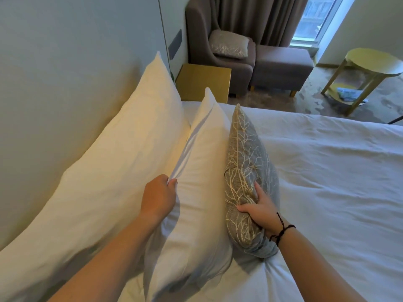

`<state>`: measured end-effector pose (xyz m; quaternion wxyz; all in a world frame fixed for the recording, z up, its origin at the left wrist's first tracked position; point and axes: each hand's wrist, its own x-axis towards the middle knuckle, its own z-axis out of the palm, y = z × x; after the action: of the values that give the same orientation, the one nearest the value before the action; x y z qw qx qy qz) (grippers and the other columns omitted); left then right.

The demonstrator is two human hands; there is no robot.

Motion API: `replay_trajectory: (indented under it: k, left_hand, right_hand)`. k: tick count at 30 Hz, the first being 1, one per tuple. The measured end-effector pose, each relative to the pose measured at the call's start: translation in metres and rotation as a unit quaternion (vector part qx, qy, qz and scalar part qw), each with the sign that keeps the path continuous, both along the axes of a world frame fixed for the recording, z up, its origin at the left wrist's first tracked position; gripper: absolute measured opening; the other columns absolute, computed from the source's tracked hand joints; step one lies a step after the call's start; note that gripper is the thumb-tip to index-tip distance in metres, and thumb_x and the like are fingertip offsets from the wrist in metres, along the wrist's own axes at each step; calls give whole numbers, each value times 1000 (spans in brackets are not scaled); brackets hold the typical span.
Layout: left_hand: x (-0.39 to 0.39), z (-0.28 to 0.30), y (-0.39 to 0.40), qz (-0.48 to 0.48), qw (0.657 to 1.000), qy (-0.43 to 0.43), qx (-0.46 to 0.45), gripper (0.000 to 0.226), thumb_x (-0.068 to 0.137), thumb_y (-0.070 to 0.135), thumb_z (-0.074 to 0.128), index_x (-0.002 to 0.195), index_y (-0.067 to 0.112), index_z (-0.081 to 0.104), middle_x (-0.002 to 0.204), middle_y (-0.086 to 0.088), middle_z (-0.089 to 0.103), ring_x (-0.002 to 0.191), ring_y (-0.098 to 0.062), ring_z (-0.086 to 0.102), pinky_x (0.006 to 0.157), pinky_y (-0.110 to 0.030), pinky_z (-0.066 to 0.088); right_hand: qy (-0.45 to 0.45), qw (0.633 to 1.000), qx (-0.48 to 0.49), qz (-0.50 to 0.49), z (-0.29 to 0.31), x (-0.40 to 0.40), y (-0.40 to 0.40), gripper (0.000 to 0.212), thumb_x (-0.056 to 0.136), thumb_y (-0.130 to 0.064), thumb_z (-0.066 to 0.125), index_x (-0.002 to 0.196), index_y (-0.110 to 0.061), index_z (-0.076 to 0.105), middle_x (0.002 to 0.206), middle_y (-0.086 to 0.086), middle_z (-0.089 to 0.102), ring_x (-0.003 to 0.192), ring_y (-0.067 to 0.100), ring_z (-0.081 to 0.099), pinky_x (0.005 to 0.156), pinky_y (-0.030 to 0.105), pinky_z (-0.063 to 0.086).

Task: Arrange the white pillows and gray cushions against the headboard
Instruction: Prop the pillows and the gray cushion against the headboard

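Note:
Two white pillows stand on the bed against the pale headboard (65,62): a large one (122,153) leans directly on it, and a second white pillow (200,182) stands in front of that. My left hand (158,196) pinches the top edge of the second pillow's cover. A gray cushion (244,162) with a pale branch pattern stands upright against the second pillow. My right hand (259,209) grips the cushion's near side. Another gray cushion (229,43) lies on the armchair at the back.
The white bed sheet (327,182) spreads to the right. A yellow bedside table (202,81) stands past the bed's far edge, with a gray armchair (202,29) and footstool (281,64) behind it. A round yellow side table (370,66) stands at the far right.

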<state>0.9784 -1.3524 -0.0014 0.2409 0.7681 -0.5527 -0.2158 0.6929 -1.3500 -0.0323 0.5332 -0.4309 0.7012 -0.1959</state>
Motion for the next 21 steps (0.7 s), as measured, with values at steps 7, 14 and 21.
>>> replay_trajectory:
  k: [7, 14, 21]
  left_hand:
    - [3, -17, 68, -33, 993, 39, 104, 34, 91, 52, 53, 82, 19, 50, 74, 3, 57, 66, -17, 54, 52, -29, 32]
    - [38, -16, 148, -2, 977, 157, 148, 43, 90, 37, 64, 54, 17, 52, 49, 5, 52, 47, -7, 44, 49, -27, 31]
    - [58, 3, 182, 41, 992, 73, 95, 45, 95, 30, 59, 61, 15, 33, 55, -1, 35, 52, -18, 31, 52, -36, 20]
  right_hand:
    - [137, 990, -12, 17, 4, 31, 10, 116, 63, -51, 78, 152, -35, 5, 151, 3, 39, 104, 25, 63, 73, 29, 48]
    - [232, 973, -11, 7, 14, 39, -4, 47, 74, -18, 65, 114, -9, 43, 98, 13, 62, 84, 29, 61, 75, 45, 57]
    - [240, 967, -83, 27, 14, 37, -10, 13, 74, -2, 52, 84, -8, 58, 82, 14, 63, 75, 30, 58, 61, 36, 50]
